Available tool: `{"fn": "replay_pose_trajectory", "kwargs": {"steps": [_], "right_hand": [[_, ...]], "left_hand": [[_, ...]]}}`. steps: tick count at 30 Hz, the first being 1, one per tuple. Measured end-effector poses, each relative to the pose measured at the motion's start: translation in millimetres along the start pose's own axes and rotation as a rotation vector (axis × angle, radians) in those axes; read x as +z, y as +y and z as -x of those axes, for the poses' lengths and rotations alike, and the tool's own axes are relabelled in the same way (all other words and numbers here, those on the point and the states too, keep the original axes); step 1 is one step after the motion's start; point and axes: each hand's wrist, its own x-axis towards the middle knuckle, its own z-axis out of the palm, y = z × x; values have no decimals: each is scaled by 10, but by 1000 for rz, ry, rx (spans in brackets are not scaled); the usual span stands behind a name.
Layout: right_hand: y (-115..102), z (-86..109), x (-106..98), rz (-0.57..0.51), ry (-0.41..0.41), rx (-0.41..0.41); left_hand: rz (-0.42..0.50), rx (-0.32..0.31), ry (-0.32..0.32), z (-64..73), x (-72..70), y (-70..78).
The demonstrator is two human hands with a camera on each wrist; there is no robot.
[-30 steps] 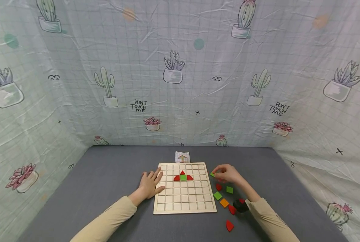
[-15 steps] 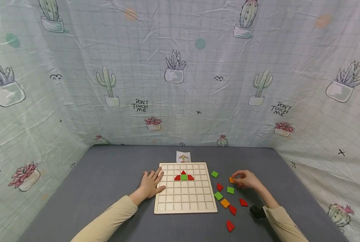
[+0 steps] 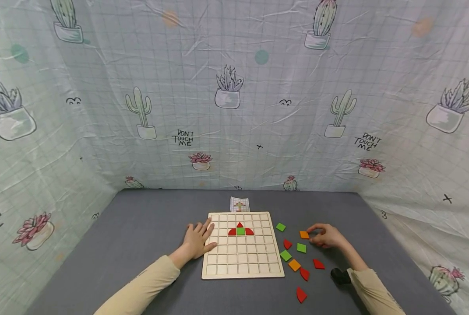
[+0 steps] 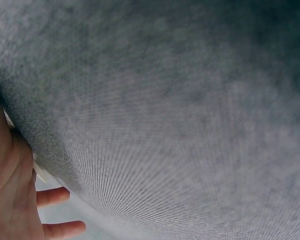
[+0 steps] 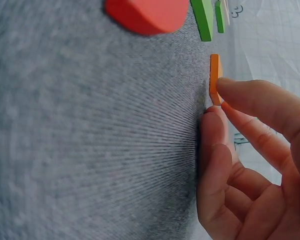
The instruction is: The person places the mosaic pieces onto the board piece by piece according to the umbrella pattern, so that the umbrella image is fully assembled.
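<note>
My left hand (image 3: 196, 241) rests with spread fingers on the left edge of a wooden grid board (image 3: 242, 264). In the left wrist view, part of that hand (image 4: 15, 185) shows at the lower left. On the board sit a red triangle (image 3: 240, 225), a green square (image 3: 240, 231) and a red quarter-round piece (image 3: 232, 232) on either side. Right of the board, my right hand (image 3: 328, 236) has its fingertips at the right edge of an orange square tile (image 3: 304, 235) lying on the table. In the right wrist view, the thumb overlaps that tile (image 5: 214, 70).
Loose pieces lie right of the board: green squares (image 3: 301, 248), another orange square (image 3: 294, 265) and several red quarter-round pieces (image 3: 301, 295). A small pattern card (image 3: 240, 204) lies behind the board. A cactus-printed cloth (image 3: 234, 122) hangs beyond the grey table (image 3: 159, 218).
My right hand has left a green square beside the board, moved right to the orange tile, then drawn slightly back from it. My left hand has stayed on the board's edge.
</note>
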Motion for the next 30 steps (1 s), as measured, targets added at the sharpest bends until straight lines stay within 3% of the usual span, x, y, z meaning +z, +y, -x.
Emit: {"fn": "replay_pose_trajectory", "kwargs": {"steps": [8,16,21,30], "right_hand": [[32,-14,51,5,32,21],[-11,-92,84,49,116,107],[-2,-145,96,77,128,137],[-26,-209,106,106,142,189]], "left_hand": [[2,5,-4,9,14,12],[7,-1,2,20,-51,-1],[21,5,13,28,-75,1],[7,4,4,-13,13,-15]]}}
